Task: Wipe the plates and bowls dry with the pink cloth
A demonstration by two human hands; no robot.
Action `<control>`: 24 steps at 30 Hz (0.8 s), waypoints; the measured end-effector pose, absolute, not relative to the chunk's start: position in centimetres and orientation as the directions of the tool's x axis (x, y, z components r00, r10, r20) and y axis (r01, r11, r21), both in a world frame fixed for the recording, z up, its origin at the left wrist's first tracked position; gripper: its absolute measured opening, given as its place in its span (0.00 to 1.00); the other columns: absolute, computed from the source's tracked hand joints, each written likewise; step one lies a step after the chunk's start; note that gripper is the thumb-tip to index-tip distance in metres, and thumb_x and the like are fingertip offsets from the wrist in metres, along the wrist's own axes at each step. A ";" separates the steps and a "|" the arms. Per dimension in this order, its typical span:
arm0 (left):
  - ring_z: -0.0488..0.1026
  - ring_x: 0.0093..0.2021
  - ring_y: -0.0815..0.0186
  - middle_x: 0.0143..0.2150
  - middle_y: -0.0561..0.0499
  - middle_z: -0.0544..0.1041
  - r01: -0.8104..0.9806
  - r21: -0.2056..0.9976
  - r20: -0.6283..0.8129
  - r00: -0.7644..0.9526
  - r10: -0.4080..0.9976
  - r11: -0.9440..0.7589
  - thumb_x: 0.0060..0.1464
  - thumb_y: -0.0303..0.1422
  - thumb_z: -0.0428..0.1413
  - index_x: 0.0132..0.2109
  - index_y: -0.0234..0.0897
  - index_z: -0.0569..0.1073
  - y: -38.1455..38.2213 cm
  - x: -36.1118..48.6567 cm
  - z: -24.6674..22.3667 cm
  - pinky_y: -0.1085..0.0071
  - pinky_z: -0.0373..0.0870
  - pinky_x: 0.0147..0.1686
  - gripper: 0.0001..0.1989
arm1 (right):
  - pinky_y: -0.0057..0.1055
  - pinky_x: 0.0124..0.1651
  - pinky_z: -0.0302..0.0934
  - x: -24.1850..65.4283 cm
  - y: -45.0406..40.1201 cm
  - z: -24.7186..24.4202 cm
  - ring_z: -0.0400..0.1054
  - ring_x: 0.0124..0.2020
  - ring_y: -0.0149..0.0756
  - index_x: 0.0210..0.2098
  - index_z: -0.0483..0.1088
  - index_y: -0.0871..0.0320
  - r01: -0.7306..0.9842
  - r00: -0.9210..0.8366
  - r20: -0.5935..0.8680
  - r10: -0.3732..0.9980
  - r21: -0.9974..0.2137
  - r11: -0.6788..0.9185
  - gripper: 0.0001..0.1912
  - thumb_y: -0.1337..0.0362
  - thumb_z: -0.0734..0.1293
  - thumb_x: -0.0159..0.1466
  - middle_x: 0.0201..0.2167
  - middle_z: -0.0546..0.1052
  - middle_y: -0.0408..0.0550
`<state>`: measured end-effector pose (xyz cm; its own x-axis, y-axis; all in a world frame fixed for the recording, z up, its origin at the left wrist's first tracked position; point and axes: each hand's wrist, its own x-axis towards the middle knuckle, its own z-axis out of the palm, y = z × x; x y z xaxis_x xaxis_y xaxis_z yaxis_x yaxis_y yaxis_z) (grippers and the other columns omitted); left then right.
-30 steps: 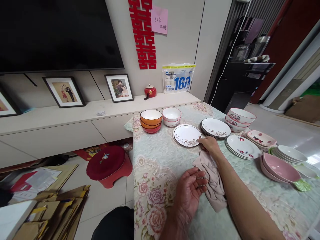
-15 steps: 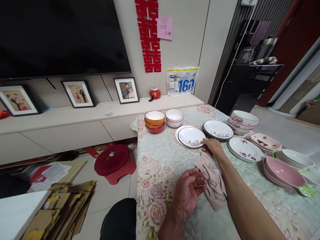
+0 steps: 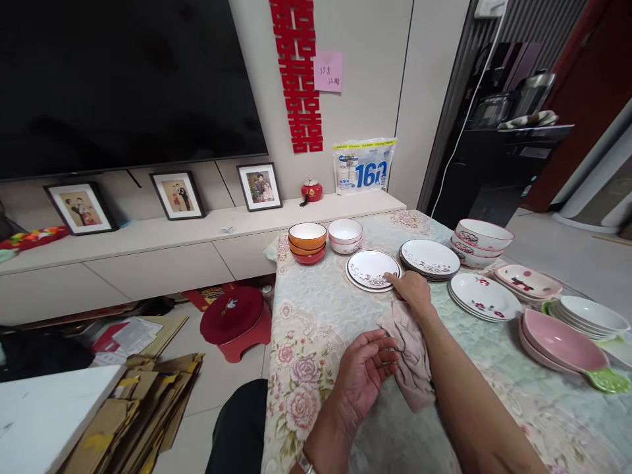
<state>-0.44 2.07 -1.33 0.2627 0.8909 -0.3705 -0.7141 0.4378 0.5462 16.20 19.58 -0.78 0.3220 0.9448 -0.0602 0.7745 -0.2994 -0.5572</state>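
In the head view, the left hand [image 3: 365,368] is nearest, rising from the bottom edge on the near side of the two small dark-rimmed plates [image 3: 372,268]. Its palm is turned up and inward, its fingers loosely curled around nothing, their tips beside a crumpled beige cloth [image 3: 411,368]. The cloth lies on the bench [image 3: 320,329], also nearer than the small plates, partly against the right wrist. The right forearm slants in from the lower right, and the right hand [image 3: 411,289], palm down, grasps the upper small plate at its right rim, thumb on top; its other fingers are mostly hidden. Right of the small plates lie the flower-patterned plates [image 3: 484,296], with the pink leaf-handled dishes [image 3: 563,339] further right. The larger dark-rimmed plates [image 3: 429,257] sit just beside them, also to the right. Beyond the small plates, slightly left, stand the orange bowls [image 3: 307,237] and pink-rimmed bowls [image 3: 345,235].
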 end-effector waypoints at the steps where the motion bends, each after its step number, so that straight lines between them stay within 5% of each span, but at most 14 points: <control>1: 0.78 0.33 0.64 0.40 0.41 0.81 -0.709 0.556 -0.364 0.261 0.894 0.433 0.49 0.25 0.60 0.43 0.30 0.74 2.0 -0.4 -1.3 0.68 0.71 0.33 0.12 | 0.42 0.44 0.61 16.2 19.7 -0.8 0.73 0.45 0.58 0.26 0.74 0.62 0.772 0.317 -0.062 0.946 -0.563 -0.296 0.22 0.46 0.67 0.58 0.26 0.78 0.63; 5: 0.79 0.33 0.64 0.41 0.41 0.81 -0.701 0.578 -0.340 0.258 0.904 0.418 0.49 0.25 0.60 0.44 0.30 0.75 2.0 -0.4 -1.6 0.68 0.72 0.34 0.13 | 0.40 0.41 0.62 16.7 19.9 -0.8 0.75 0.39 0.55 0.23 0.73 0.61 0.714 0.304 -0.108 0.947 -0.632 -0.301 0.15 0.55 0.68 0.56 0.20 0.76 0.59; 11: 0.79 0.35 0.62 0.42 0.39 0.81 -0.711 0.573 -0.306 0.275 0.911 0.407 0.50 0.24 0.60 0.45 0.29 0.76 2.2 -0.6 -2.2 0.67 0.73 0.35 0.13 | 0.28 0.23 0.59 17.8 20.0 -1.5 0.68 0.18 0.36 0.22 0.68 0.60 0.445 0.257 -0.244 0.935 -0.829 -0.339 0.09 0.62 0.67 0.56 0.14 0.73 0.49; 18: 0.79 0.37 0.62 0.44 0.39 0.81 -0.720 0.583 -0.319 0.223 0.921 0.376 0.50 0.23 0.59 0.46 0.29 0.76 1.8 -1.2 -2.0 0.66 0.73 0.38 0.14 | 0.22 0.16 0.59 18.7 18.7 -1.9 0.64 0.14 0.27 0.25 0.63 0.58 0.026 0.189 -0.286 0.939 -0.955 -0.296 0.06 0.70 0.67 0.54 0.15 0.71 0.43; 24: 0.79 0.44 0.56 0.50 0.36 0.79 -0.773 0.551 -0.327 0.147 0.934 0.314 0.53 0.28 0.59 0.49 0.29 0.74 0.3 -3.2 -1.6 0.61 0.72 0.48 0.15 | 0.22 0.13 0.57 18.5 16.4 -0.9 0.60 0.11 0.26 0.22 0.61 0.57 -0.126 0.028 -0.242 0.970 -0.963 -0.237 0.07 0.69 0.66 0.51 0.13 0.69 0.41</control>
<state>-3.17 0.29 -1.63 0.1466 0.9337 -0.3267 -0.7732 0.3142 0.5508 18.48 16.35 -0.94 0.0280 0.9698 -0.2423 -0.1259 -0.2371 -0.9633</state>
